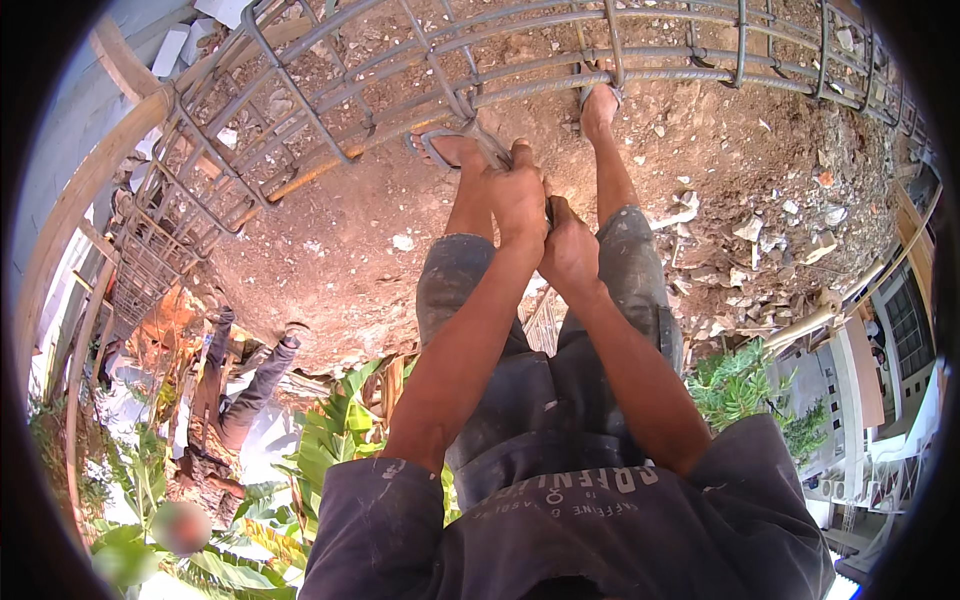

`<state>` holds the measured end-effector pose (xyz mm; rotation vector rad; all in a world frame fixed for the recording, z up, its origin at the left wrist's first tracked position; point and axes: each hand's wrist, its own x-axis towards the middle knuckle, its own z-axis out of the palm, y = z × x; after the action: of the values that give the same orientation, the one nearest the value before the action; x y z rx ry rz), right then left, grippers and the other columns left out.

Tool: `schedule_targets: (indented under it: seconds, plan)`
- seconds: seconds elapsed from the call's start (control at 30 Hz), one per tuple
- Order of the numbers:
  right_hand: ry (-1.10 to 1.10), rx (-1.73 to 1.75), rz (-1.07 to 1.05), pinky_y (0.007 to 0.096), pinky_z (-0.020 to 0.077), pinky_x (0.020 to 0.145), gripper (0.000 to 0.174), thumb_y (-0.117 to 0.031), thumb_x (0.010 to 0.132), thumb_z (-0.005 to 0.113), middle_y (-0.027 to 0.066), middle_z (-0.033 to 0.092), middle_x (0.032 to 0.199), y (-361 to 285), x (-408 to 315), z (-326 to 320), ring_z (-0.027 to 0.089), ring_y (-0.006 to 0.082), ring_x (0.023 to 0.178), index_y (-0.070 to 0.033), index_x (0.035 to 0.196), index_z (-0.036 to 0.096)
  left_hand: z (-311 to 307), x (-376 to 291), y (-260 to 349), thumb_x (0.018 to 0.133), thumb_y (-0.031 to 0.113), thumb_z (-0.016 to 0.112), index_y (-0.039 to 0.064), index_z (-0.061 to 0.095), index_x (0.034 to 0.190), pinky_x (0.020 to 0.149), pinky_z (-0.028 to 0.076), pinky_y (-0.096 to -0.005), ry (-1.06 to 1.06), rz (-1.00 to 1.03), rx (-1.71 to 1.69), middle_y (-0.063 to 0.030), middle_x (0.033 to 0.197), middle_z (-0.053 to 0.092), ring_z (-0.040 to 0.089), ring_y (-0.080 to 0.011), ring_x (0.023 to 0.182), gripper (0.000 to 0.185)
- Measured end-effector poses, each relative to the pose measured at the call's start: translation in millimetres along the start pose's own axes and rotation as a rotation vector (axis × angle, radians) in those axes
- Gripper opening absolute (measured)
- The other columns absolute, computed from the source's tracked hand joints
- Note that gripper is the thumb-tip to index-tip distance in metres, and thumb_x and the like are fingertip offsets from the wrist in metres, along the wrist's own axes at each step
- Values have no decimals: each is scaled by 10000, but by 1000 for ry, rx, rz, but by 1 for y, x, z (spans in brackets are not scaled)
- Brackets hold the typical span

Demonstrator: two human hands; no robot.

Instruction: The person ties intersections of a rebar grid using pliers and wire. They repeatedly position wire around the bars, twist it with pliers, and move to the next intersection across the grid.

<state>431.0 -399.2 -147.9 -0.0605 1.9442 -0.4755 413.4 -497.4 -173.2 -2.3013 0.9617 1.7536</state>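
Note:
Both of my hands are closed around a metal bar tool (491, 144), one behind the other. My left hand (519, 196) is nearer the steel, and my right hand (571, 244) grips the end closer to my body; which arm is which is hard to tell in this upside-down view. The far end of the tool meets a stirrup at the lower edge of a rebar cage (540, 88). This cage of ribbed steel bars and bent stirrups curves across the top of the view. The tool's tip is not clear.
My sandalled feet (442, 148) stand on bare soil beside the cage. Broken stones (750, 229) lie at the right. Wooden poles (124, 142) and another rebar cage (146, 262) are at the left. Another person (217, 420) stands lower left among banana leaves (334, 435).

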Motion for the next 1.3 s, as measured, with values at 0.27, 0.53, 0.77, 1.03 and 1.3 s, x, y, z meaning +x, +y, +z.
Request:
schedule_targets:
  seconds: [0.27,0.53,0.77,1.03,1.3]
  plan:
    - [-770,910,120,391,439,556,143,-108,866,639,92,572,698,22,13,7,557,241,577,-80,938,519,-23,3,-17,908,166,649,-56,491,1116,520,488,-354,-24,373,334,-111,679,582,597,-234,564,344]
    - [-1260,1203,436,356,558,576,264,-230,822,784,67,637,772,35,5,-20,679,219,681,-60,901,597,-55,-3,-9,993,518,445,65,557,1124,706,509,-378,-274,-285,-387,-110,979,618,612,-250,847,485]
    - [-554,100,-239,390,541,700,750,-172,725,791,169,688,967,20,-17,-92,699,291,829,-3,1353,418,0,-76,-3,1025,379,469,61,546,1040,624,443,-343,13,70,-250,-50,785,532,519,-153,743,328]
    - [-739,807,60,385,506,860,667,-198,916,668,143,638,1114,-15,-19,-207,610,247,1046,29,1439,320,30,-80,46,1026,229,472,12,578,1012,547,397,-332,1,702,356,-10,667,465,456,-147,570,242]
    - [440,-705,-645,415,417,815,612,-326,783,771,57,572,909,18,88,-332,561,250,894,-224,1341,541,43,-115,74,1006,190,463,40,572,993,412,272,-247,-113,131,-190,32,594,382,342,-75,480,186]
